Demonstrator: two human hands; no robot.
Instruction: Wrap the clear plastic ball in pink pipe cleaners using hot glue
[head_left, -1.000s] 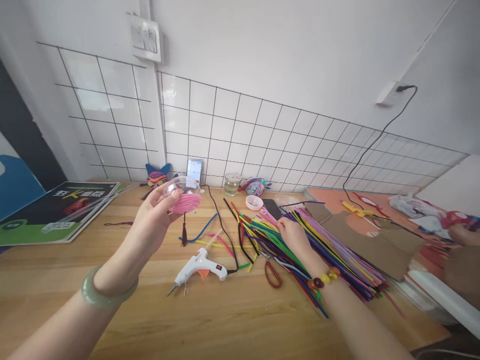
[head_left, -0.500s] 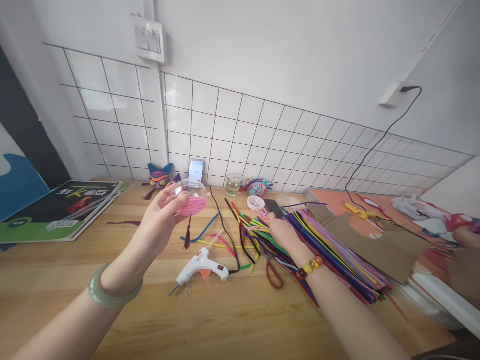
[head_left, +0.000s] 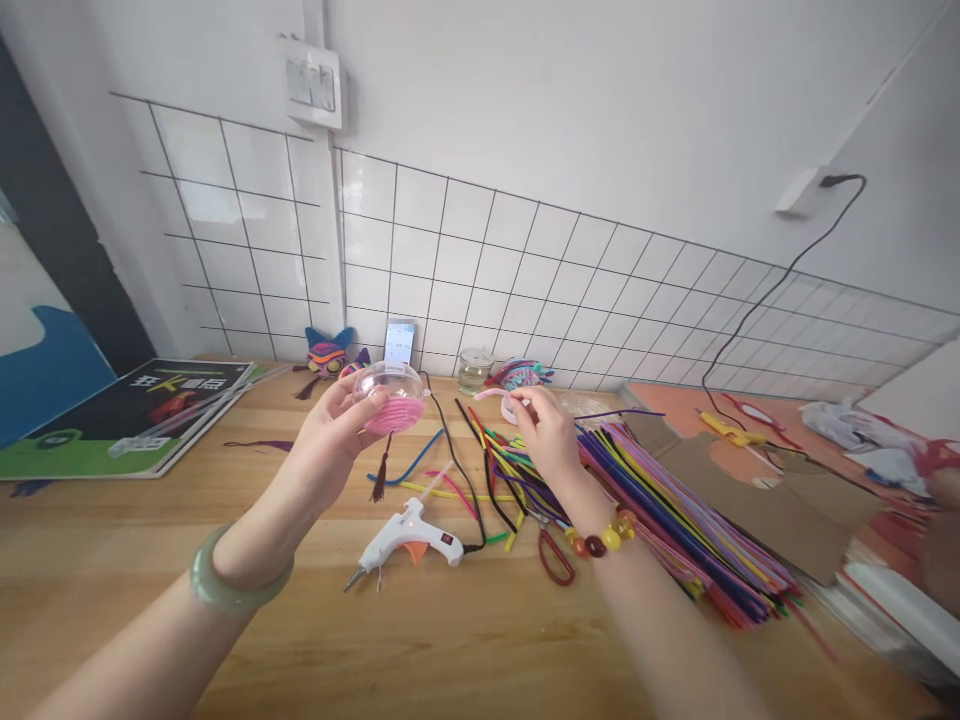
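Observation:
My left hand (head_left: 337, 425) is wrapped round the side of a clear plastic ball (head_left: 390, 382), its lower part covered in coiled pink pipe cleaner (head_left: 395, 414). A dark tassel (head_left: 381, 475) hangs below it. In the fingertips of my right hand (head_left: 546, 440) is a light pink pipe cleaner (head_left: 491, 393), its free end pointing left towards the ball, apart from it. Behind those fingers a small pink bowl (head_left: 509, 408) is partly hidden. Under the ball, a white glue gun (head_left: 409, 535) lies on the wooden table, nozzle to the lower left.
Many coloured pipe cleaners (head_left: 675, 510) lie bundled at the right, with red-handled scissors (head_left: 556, 557) beside them. At the back stand a phone (head_left: 400, 342), a glass jar (head_left: 475, 371) and pipe-cleaner figures (head_left: 328, 352). A yellow glue gun (head_left: 731, 430) rests on cardboard.
My right hand has risen from the pipe cleaner pile and now holds up a pink pipe cleaner. The left hand still grips the ball; the whole view has shifted slightly.

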